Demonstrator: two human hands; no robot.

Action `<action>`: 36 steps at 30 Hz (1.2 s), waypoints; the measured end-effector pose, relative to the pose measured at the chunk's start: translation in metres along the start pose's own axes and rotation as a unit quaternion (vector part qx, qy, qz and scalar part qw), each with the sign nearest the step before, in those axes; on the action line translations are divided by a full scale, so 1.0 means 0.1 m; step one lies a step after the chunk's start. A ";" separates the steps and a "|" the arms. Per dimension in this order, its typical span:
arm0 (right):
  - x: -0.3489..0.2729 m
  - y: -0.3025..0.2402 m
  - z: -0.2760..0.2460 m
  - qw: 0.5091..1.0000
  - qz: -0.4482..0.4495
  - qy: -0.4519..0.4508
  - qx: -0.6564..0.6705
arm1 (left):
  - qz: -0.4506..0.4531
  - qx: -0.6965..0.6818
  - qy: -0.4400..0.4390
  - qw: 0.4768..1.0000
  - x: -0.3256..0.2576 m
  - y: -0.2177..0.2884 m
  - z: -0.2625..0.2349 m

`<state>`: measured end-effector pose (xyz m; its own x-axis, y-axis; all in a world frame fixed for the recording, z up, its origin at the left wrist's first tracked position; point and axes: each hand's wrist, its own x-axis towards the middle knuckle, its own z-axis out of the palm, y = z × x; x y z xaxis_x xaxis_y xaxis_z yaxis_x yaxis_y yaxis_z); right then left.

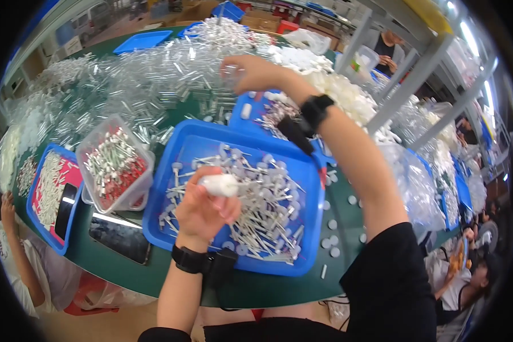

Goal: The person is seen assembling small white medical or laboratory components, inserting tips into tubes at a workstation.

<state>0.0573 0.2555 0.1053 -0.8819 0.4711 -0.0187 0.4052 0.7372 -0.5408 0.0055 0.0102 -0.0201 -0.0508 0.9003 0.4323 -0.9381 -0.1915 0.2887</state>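
Over the near blue tray, my left hand hovers, clenched round a small white plastic piece pinched at thumb and fingertips; it looks like a cap or stub, but the exact shape is too blurred to tell. Below it lies a jumble of white capped stems, long axes pointing every way, mostly slanting from near-right to far-left. My left hand is nearest these, right above them.

Far side, my right hand reaches out across the bench, arm stretched over the tray's far-right corner. It sits at the heap of clear plastic tubes and seems closed on one or a few clear pieces; motion blur, so I cannot tell the grip for sure. The tube heap spreads left and far from that hand, tubes lying flat in no common direction.

So: tubes far and left of my right hand, stems directly under my left, well apart from each other.

Left of the tray stands a clear tub with red-and-white pieces, then another blue tray further left. A dark phone lies near-left. Loose white caps dot the bench to the right.
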 end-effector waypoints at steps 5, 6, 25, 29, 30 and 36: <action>-1.52 0.39 -0.34 0.977 0.195 -0.084 0.022 | -0.011 0.041 -0.021 0.999 0.02 -0.04 -0.05; -1.82 0.59 -0.37 0.973 0.208 -0.094 0.028 | -0.025 0.039 -0.036 0.998 0.05 -0.07 -0.06; -1.56 0.30 -0.57 0.888 0.373 -0.114 -0.244 | -0.027 0.049 -0.013 0.998 0.07 -0.09 -0.04; -0.36 -0.31 -0.19 0.967 0.070 -0.043 -0.241 | -0.065 -0.002 -0.026 0.998 -0.04 0.01 -0.14; -0.03 -0.24 -0.05 0.972 0.001 -0.022 -0.235 | -0.076 -0.019 -0.053 0.995 -0.02 -0.04 -0.13; 1.45 -0.50 1.22 0.992 -0.063 -0.077 -0.082 | -0.103 -0.132 -0.320 0.933 0.06 -0.11 -0.17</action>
<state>-0.1201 0.2278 0.0277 -0.9490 0.3007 -0.0947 0.3127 0.8603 -0.4026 0.0100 0.0240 -0.0356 0.2749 0.4738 0.8366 -0.9615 0.1382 0.2377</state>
